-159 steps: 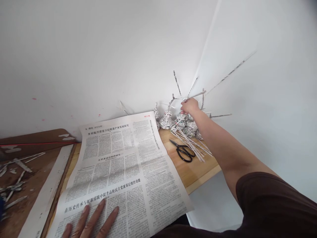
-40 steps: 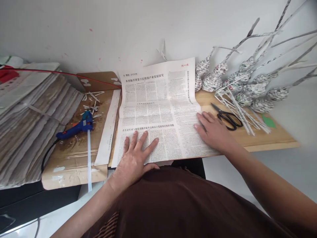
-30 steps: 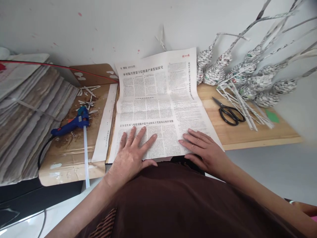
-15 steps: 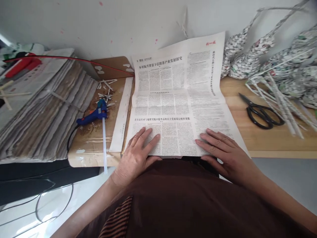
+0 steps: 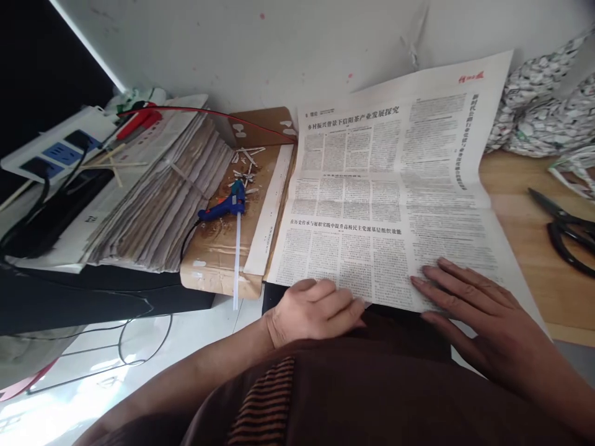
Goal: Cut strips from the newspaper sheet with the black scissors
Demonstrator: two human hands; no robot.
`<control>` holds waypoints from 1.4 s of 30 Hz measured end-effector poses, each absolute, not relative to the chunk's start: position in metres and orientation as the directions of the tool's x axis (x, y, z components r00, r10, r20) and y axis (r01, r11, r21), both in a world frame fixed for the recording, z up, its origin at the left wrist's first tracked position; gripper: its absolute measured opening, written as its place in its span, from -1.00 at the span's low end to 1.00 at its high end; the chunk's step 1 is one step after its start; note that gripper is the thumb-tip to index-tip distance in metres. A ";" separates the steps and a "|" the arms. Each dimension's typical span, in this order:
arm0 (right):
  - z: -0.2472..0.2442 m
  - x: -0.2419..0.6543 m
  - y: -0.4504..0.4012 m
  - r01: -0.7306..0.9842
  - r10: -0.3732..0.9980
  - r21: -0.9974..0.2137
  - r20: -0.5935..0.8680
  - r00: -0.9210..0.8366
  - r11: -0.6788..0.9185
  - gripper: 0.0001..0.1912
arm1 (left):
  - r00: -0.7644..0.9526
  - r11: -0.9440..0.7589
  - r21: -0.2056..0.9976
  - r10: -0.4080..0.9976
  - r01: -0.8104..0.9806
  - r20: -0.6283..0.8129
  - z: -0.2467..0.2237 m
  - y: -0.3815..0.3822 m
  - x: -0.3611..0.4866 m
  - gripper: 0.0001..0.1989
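Observation:
A sheet of newspaper [image 5: 348, 204] lies spread over the table, its far end leaning up against the wall. My left hand [image 5: 320, 310] is curled closed at the paper's near edge, just in front of my brown apron. Its fingertips are turned under, so whatever they hold, if anything, is hidden. My right hand [image 5: 474, 303] rests on the lower right part of the sheet, fingers stretched out and holding nothing.
Left of the paper, a blue glue gun [image 5: 225, 204] with a white glue stick lies on cardboard [image 5: 223, 266]. Farther left are a tall newspaper stack [image 5: 158, 186] and a power strip [image 5: 60, 152]. Black scissors [image 5: 564, 223] and woven paper pieces [image 5: 548, 105] are at right.
My left hand has come off the sheet's lower left and curled at its near edge. My right hand stays flat on the paper. The view has swung left.

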State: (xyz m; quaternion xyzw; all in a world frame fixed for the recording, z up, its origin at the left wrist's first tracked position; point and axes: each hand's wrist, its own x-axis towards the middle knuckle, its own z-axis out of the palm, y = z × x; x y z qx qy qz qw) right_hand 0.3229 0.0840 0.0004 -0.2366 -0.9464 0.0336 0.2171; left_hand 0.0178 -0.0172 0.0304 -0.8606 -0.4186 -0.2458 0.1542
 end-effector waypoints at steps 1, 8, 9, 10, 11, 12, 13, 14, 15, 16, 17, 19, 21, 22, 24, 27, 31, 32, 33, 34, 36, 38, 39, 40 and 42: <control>0.001 0.322 0.083 0.438 0.468 -0.169 0.395 -0.791 0.883 -0.50 | 0.492 -0.560 -0.041 0.687 0.827 0.535 0.029 -0.018 0.016 -0.72; 0.013 0.317 0.074 0.494 0.544 -0.229 0.346 -0.764 0.839 -0.54 | 0.335 -0.452 0.185 0.829 0.872 0.448 0.020 -0.025 0.002 -0.70; 0.015 0.317 0.073 0.493 0.549 -0.242 0.333 -0.767 0.836 -0.53 | 0.337 -0.456 0.201 0.833 0.867 0.439 0.019 -0.026 0.000 -0.68; 0.017 0.318 0.072 0.494 0.557 -0.258 0.321 -0.766 0.830 -0.51 | 0.341 -0.460 0.210 0.836 0.863 0.430 0.018 -0.027 -0.002 -0.66; 0.018 0.320 0.071 0.501 0.570 -0.276 0.315 -0.759 0.820 -0.49 | 0.343 -0.461 0.215 0.838 0.861 0.424 0.017 -0.027 -0.004 -0.64; 0.019 0.323 0.071 0.514 0.588 -0.291 0.315 -0.745 0.807 -0.48 | 0.349 -0.468 0.215 0.835 0.858 0.426 0.016 -0.027 -0.005 -0.62; 0.021 0.327 0.070 0.529 0.608 -0.306 0.318 -0.727 0.792 -0.48 | 0.351 -0.471 0.217 0.834 0.855 0.426 0.015 -0.027 -0.006 -0.60; 0.022 0.331 0.070 0.543 0.629 -0.321 0.326 -0.706 0.776 -0.48 | 0.355 -0.478 0.216 0.828 0.851 0.434 0.014 -0.026 -0.007 -0.59; 0.023 0.336 0.070 0.555 0.647 -0.337 0.333 -0.686 0.761 -0.48 | 0.356 -0.483 0.216 0.823 0.848 0.443 0.014 -0.026 -0.007 -0.58; 0.024 0.340 0.069 0.561 0.662 -0.356 0.337 -0.669 0.747 -0.48 | 0.354 -0.484 0.219 0.822 0.847 0.446 0.013 -0.025 -0.008 -0.57; 0.026 0.344 0.069 0.562 0.675 -0.379 0.336 -0.656 0.735 -0.48 | 0.352 -0.487 0.221 0.818 0.845 0.455 0.013 -0.024 -0.008 -0.57; 0.028 0.350 0.070 0.559 0.697 -0.427 0.324 -0.640 0.711 -0.47 | 0.346 -0.490 0.228 0.812 0.841 0.470 0.012 -0.022 -0.008 -0.57; 0.029 0.353 0.070 0.552 0.707 -0.457 0.316 -0.633 0.698 -0.48 | 0.347 -0.501 0.228 0.801 0.835 0.487 0.012 -0.020 -0.008 -0.56; 0.030 0.354 0.070 0.547 0.708 -0.465 0.319 -0.630 0.696 -0.49 | 0.349 -0.505 0.226 0.796 0.833 0.495 0.012 -0.020 -0.008 -0.56; 0.029 0.354 0.070 0.541 0.710 -0.475 0.327 -0.624 0.694 -0.51 | 0.352 -0.510 0.222 0.791 0.831 0.501 0.012 -0.020 -0.008 -0.55; 0.027 0.353 0.070 0.533 0.698 -0.465 0.337 -0.632 0.707 -0.52 | 0.348 -0.497 0.222 0.802 0.839 0.485 0.013 -0.021 -0.008 -0.53; 0.025 0.351 0.066 0.519 0.636 -0.371 0.388 -0.667 0.771 -0.63 | 0.363 -0.490 0.208 0.816 0.846 0.450 0.015 -0.022 -0.006 -0.53; 0.025 0.350 0.065 0.518 0.624 -0.350 0.398 -0.672 0.781 -0.66 | 0.366 -0.492 0.208 0.817 0.845 0.447 0.016 -0.021 -0.006 -0.54; 0.024 0.349 0.064 0.521 0.619 -0.334 0.402 -0.675 0.785 -0.68 | 0.367 -0.494 0.209 0.816 0.844 0.447 0.017 -0.021 -0.006 -0.55; 0.023 0.349 0.064 0.526 0.617 -0.324 0.400 -0.677 0.787 -0.68 | 0.369 -0.498 0.211 0.815 0.841 0.447 0.018 -0.020 -0.005 -0.56; 0.022 0.348 0.063 0.536 0.619 -0.310 0.393 -0.680 0.785 -0.67 | 0.377 -0.507 0.216 0.811 0.835 0.447 0.021 -0.019 -0.005 -0.58; 0.023 0.347 0.064 0.538 0.618 -0.304 0.405 -0.673 0.786 -0.68 | 0.385 -0.511 0.224 0.815 0.830 0.433 0.024 -0.018 -0.005 -0.60; 0.024 0.346 0.065 0.535 0.619 -0.312 0.416 -0.666 0.785 -0.70 | 0.390 -0.512 0.233 0.820 0.827 0.419 0.026 -0.018 -0.006 -0.60; 0.026 0.346 0.067 0.530 0.621 -0.323 0.422 -0.660 0.784 -0.73 | 0.394 -0.513 0.244 0.824 0.823 0.406 0.028 -0.017 -0.007 -0.61; 0.031 0.345 0.070 0.522 0.625 -0.344 0.414 -0.662 0.781 -0.77 | 0.404 -0.518 0.272 0.832 0.811 0.381 0.031 -0.017 -0.008 -0.61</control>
